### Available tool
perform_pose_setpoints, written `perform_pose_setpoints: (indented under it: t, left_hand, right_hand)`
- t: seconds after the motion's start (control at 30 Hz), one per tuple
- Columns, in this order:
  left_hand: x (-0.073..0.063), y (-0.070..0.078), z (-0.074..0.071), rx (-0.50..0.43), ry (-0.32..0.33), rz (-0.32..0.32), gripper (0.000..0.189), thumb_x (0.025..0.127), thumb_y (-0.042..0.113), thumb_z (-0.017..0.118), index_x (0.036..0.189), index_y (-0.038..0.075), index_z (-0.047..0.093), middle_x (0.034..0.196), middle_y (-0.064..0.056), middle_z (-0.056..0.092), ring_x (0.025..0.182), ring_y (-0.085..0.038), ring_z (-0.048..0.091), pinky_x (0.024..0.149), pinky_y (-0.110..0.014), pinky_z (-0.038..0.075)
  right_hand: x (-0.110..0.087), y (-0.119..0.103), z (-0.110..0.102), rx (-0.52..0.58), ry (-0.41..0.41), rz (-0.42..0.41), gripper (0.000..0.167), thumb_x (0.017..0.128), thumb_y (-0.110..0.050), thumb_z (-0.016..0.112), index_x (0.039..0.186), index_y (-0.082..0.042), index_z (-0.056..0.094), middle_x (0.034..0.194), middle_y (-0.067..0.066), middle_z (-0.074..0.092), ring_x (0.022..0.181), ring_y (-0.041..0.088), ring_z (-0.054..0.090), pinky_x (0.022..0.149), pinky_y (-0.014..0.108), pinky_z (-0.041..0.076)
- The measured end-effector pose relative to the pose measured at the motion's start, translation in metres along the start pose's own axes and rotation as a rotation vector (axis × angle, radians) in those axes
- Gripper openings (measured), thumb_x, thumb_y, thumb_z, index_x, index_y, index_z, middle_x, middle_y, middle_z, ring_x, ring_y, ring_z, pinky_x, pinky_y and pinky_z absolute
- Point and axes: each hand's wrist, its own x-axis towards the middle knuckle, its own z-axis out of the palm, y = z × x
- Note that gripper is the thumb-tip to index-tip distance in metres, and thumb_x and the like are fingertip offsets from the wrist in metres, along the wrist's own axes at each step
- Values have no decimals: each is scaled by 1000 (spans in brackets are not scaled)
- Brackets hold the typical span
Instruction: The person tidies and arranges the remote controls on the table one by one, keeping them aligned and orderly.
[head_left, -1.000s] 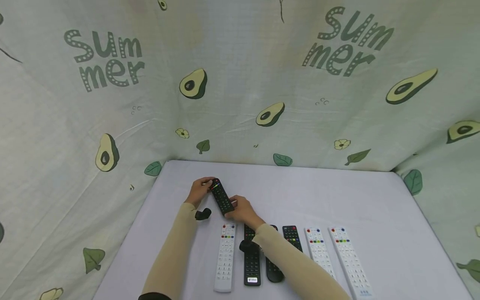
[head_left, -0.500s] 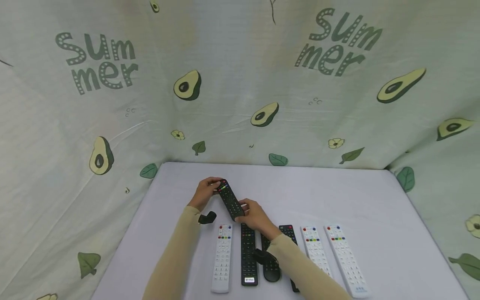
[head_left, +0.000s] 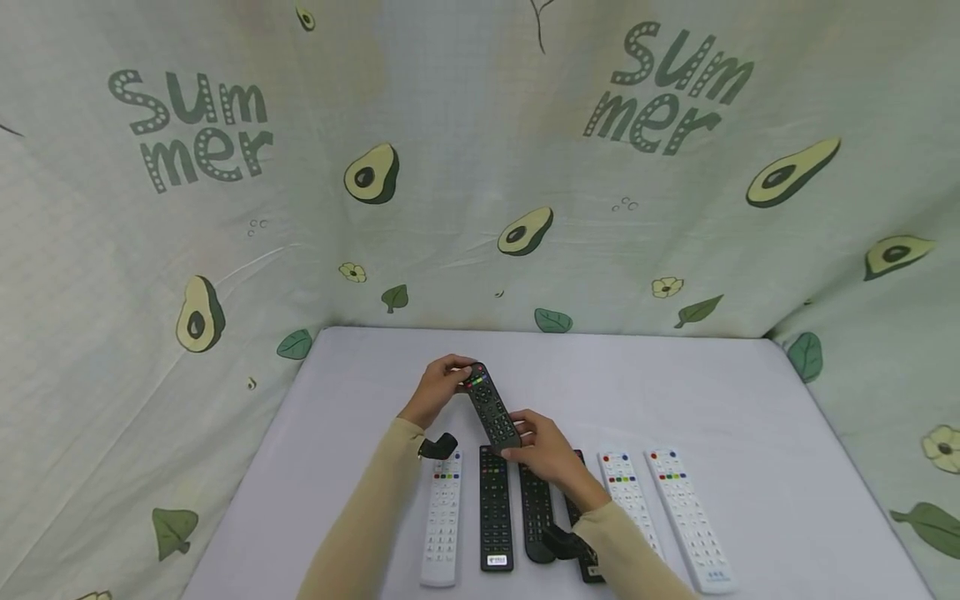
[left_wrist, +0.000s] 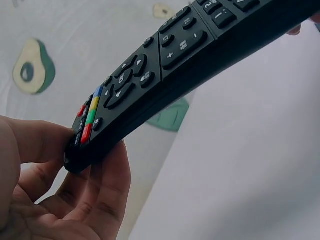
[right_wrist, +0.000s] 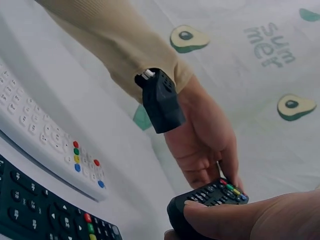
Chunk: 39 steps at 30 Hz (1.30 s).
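Note:
A black remote control [head_left: 491, 407] is held between both hands above the table, tilted, its button face towards the head camera. My left hand [head_left: 438, 390] pinches its top end, beside the red and coloured buttons; in the left wrist view the thumb [left_wrist: 40, 140] lies on the button side and the fingers are underneath. At the bottom end my right hand [head_left: 547, 452] grips the remote, its thumb [right_wrist: 225, 217] over the front in the right wrist view. The fingers under that end are mostly hidden.
On the white table [head_left: 750, 400] lies a row: a white remote [head_left: 441, 533], a black one [head_left: 496, 512], a rounded black one [head_left: 536, 508], another black one [head_left: 591, 571] partly behind the right wrist, then two white remotes, including the rightmost white remote [head_left: 692, 525]. Printed cloth [head_left: 450, 108] hangs behind.
Both hands have carried the black remote to the right and slightly towards the row, keeping their grip at each end. The camera view has shifted slightly. The row of remotes lies as before.

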Motion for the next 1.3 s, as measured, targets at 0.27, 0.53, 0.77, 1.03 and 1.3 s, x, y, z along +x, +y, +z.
perform_pose_setpoints:
  t: [0.27, 0.53, 0.77, 1.03, 1.3]
  left_hand:
    - [-10, 11, 26, 7, -69, 45, 28, 109, 9, 55, 131, -3, 66, 127, -18, 67, 97, -16, 70, 92, -33, 61]
    - [-16, 20, 55, -4, -135, 66, 26, 108, 7, 56, 130, -4, 66, 126, -19, 69, 94, -15, 71, 87, -32, 63]
    - [-19, 26, 82, -16, -178, 79, 24, 108, 6, 58, 127, -5, 67, 122, -19, 69, 92, -15, 72, 86, -33, 64]
    - [-20, 28, 113, -16, -210, 69, 22, 107, 5, 60, 125, -3, 69, 119, -16, 69, 91, -19, 74, 84, -32, 64]
    - [-24, 32, 136, -27, -234, 71, 21, 107, 6, 60, 124, -2, 69, 117, -14, 70, 91, -19, 74, 83, -32, 64]
  right_hand:
    - [-26, 11, -22, 51, 28, -3, 61, 84, 1, 83, 140, 7, 59, 110, 13, 70, 91, 20, 71, 78, 38, 61]
    - [-48, 22, -46, 47, 22, 32, 64, 86, 1, 81, 144, 8, 54, 113, 13, 69, 96, 21, 71, 80, 37, 61]
    - [-64, 34, -66, 49, 55, 67, 65, 85, 0, 81, 144, 8, 55, 116, 15, 68, 99, 22, 71, 78, 32, 61]
    - [-85, 46, -87, 31, 89, 90, 65, 87, -1, 81, 145, 9, 53, 119, 16, 68, 104, 26, 72, 82, 32, 61]
    - [-100, 56, -103, 19, 112, 122, 64, 88, -3, 81, 145, 7, 53, 120, 16, 66, 110, 27, 72, 83, 29, 61]
